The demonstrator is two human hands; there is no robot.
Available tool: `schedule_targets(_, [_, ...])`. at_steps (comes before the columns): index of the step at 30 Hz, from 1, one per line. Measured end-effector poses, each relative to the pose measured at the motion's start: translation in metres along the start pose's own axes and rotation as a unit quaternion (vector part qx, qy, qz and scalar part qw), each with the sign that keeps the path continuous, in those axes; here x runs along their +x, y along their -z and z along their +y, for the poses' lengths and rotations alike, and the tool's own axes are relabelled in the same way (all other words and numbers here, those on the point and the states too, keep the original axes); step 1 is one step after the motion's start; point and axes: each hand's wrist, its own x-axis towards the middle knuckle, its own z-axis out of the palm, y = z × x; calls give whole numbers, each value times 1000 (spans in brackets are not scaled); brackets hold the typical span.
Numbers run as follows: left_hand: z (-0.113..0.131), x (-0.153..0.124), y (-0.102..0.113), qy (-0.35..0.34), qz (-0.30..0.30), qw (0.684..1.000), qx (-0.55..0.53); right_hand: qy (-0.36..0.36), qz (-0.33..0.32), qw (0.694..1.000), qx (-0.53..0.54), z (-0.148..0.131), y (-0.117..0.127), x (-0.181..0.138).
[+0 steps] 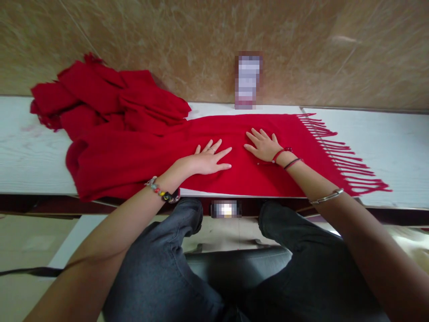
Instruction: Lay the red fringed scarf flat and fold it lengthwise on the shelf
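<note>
A red scarf [150, 147] lies across a white table [385, 147]. Its right end is spread flat, with a fringe [348, 156] trailing to the right. Its left part is bunched in a heap [100, 98] against the wall. My left hand [208, 160] rests palm down on the flat part, fingers spread, a beaded bracelet on the wrist. My right hand [263, 145] lies flat on the scarf just to the right of it, fingers apart, with red and black cords at the wrist. Neither hand holds anything.
A brown marbled wall [167, 40] rises directly behind the table. A small blurred upright object [248, 80] stands at the table's back edge. My knees in dark jeans [174, 259] sit below the table's front edge.
</note>
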Motion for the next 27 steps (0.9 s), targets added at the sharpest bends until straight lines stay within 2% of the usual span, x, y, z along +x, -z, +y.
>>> schedule_targets(4, [6,1,-2,2,18,1000,-2,-4,11,1000,2,0,-2,0])
schedule_targets(9, [6,-6,3,-19,-14,1000,14,-7,-21,1000,-13,7,5,-4])
schedule_targets(11, [0,-4,7,10,19,1000,3,-17,-17,1000,-16,16,10,-4])
schedule_targets(13, [-8,3,11,59,82,995,-9,-48,-6,999,-9,27,11,-3])
schedule_targets(15, [-14,14,11,96,109,989,-13,-76,-5,997,1,39,9,1])
schedule_targets(20, [-25,27,14,109,48,993,0,-82,-6,997,-1,51,-2,9])
schedule_targets(23, [-31,24,24,67,41,996,31,-89,-18,996,-1,51,-3,9])
schedule_targets(25, [-33,24,33,41,73,995,57,-90,-25,996,2,51,2,9])
schedule_targets(27, [-34,28,39,48,146,986,67,-80,-7,997,2,50,10,10])
